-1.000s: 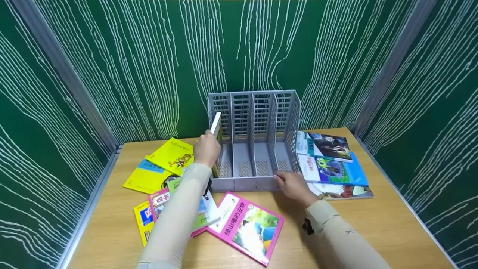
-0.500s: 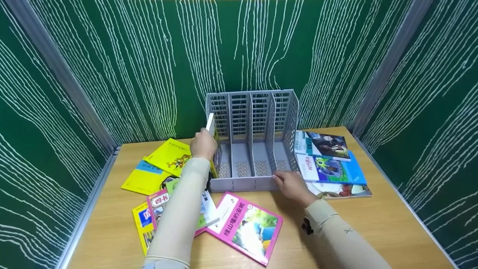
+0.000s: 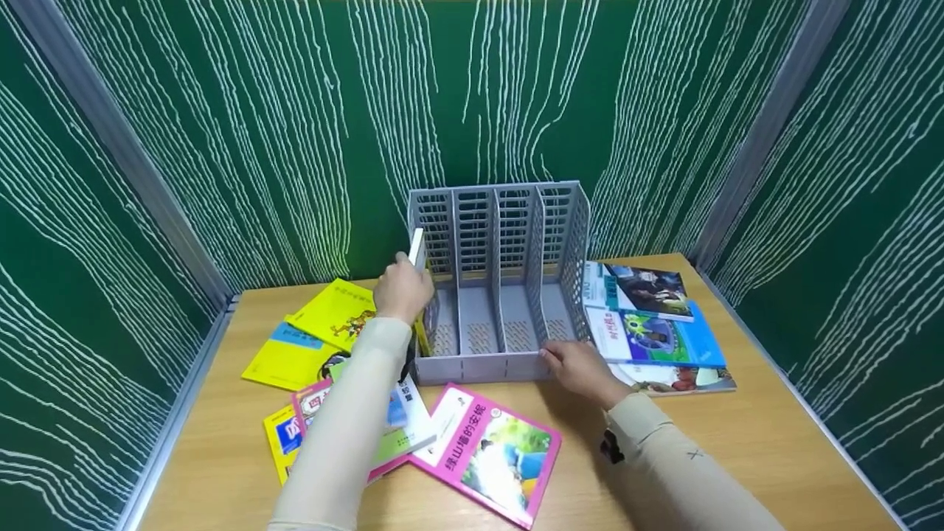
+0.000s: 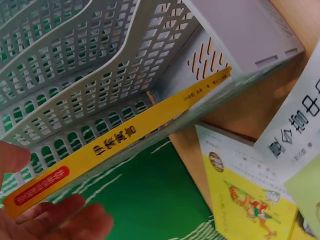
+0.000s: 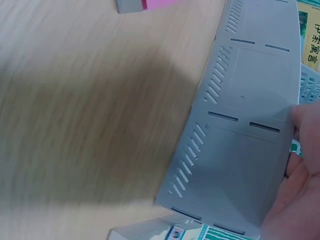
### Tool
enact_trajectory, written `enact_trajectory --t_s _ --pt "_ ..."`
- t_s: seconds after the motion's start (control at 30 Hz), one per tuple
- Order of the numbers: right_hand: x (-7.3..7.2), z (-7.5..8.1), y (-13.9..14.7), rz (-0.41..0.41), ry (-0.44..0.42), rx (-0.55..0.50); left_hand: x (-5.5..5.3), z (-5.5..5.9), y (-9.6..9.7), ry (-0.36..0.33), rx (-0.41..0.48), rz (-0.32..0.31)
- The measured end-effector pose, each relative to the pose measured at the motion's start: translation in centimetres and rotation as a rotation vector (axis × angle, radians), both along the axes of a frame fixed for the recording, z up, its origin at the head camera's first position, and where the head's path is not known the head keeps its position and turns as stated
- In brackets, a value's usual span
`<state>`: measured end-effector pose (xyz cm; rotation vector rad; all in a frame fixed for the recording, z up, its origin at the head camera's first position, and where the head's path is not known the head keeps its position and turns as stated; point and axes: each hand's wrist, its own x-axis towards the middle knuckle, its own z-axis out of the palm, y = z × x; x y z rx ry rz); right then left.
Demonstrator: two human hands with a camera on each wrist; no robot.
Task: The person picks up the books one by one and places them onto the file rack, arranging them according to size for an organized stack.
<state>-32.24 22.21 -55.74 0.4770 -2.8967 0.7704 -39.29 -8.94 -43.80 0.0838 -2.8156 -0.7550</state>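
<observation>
A grey file rack (image 3: 487, 365) with upright dividers stands at the back of the table. In its leftmost compartment is a thin book (image 4: 125, 132) with a yellow spine and a red label, upright along the outer left wall. My left hand (image 3: 403, 290) holds this book near its upper end; in the left wrist view the thumb lies on one side and the fingers (image 4: 75, 215) on the other. My right hand (image 3: 582, 371) grips the rack's low front edge toward its right end, with the thumb on the front and curled fingers behind it.
Left of the rack lie several overlapping books, among them a yellow book (image 3: 335, 313) and a white-and-green book (image 3: 409, 424). A pink-bordered book (image 3: 490, 457) lies in front. A stack of books, with a blue book (image 3: 664, 339), lies at the right. Green walls enclose the table (image 3: 767, 457).
The book in my left hand has shifted slightly left, closer to the rack's outer wall. My right hand keeps its grip on the front edge. The view moves a little.
</observation>
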Motion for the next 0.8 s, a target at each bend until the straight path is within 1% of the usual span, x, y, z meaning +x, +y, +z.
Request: enact_trajectory --t_s 0.13,0.23,0.3,0.43,0.6,0.7,0.8 --pt "0.2 0.6 -0.1 0.006 -0.03 0.006 0.8 0.5 -0.7 0.066 -0.051 -0.028" --pt "0.3 1.2 -0.1 0.01 -0.058 -0.01 1.4 0.8 -1.2 0.097 -0.078 -0.044" --pt "0.4 1.6 -0.1 0.019 -0.05 -0.013 1.7 1.0 -1.6 0.105 -0.09 -0.057" --pt "1.0 2.3 -0.1 0.014 0.015 -0.003 2.4 1.6 -1.9 0.145 -0.113 -0.112" --pt "2.1 3.4 -0.6 0.007 0.044 -0.02 3.8 2.0 -2.2 0.258 -0.147 -0.163" --pt "2.9 3.9 -1.0 0.014 0.049 -0.035 4.6 1.7 -2.3 0.329 -0.198 -0.195" --pt "3.8 4.2 -1.3 0.017 0.046 -0.036 5.3 1.3 -2.4 0.403 -0.258 -0.246"
